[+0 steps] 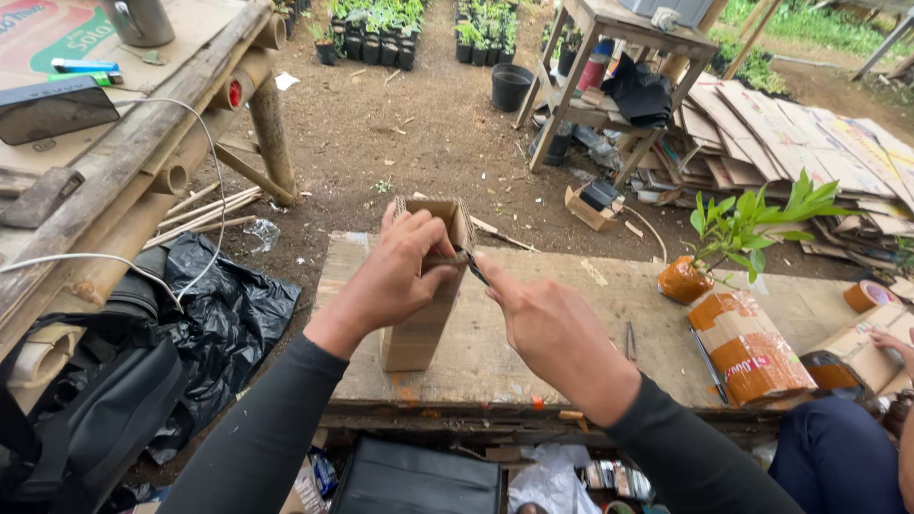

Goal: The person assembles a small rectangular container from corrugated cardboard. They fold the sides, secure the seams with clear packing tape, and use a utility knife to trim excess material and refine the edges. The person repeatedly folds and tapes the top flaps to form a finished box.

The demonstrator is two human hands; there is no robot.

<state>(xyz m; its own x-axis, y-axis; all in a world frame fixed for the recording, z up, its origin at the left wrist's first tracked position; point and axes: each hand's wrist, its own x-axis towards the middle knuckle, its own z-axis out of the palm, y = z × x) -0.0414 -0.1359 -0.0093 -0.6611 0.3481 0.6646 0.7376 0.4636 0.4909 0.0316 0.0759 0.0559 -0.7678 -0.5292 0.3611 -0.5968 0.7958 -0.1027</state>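
Left hand (395,276) gripped a tall, narrow cardboard box (428,286) standing upright on the wooden table (571,286), fingers wrapped round its upper part. Right hand (543,319) pinched a small dark blade (475,268) against the box's right edge near the top. A potted seedling (724,243) and a taped cardboard parcel (747,347) lay farther right, beside a co-worker's hand (890,343)
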